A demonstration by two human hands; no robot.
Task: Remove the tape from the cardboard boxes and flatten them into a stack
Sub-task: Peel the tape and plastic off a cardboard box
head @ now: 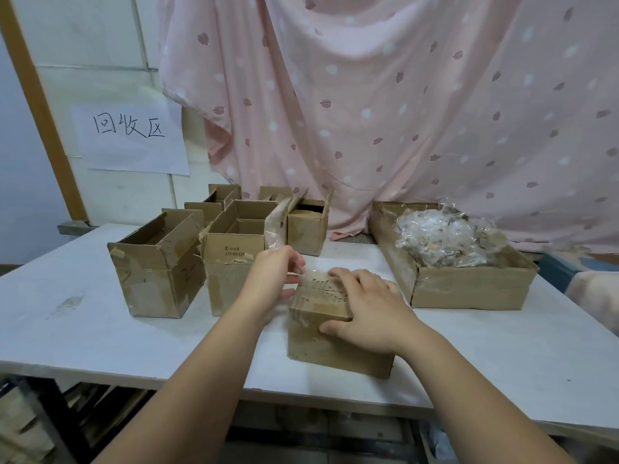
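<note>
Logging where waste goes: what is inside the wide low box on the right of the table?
A heap of crumpled clear tape fills the wide low box. Its floor and anything beneath the heap are covered.

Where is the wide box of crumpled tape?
Head view: the wide box sits on the right of the table, just right of the small box under the right hand.
</note>
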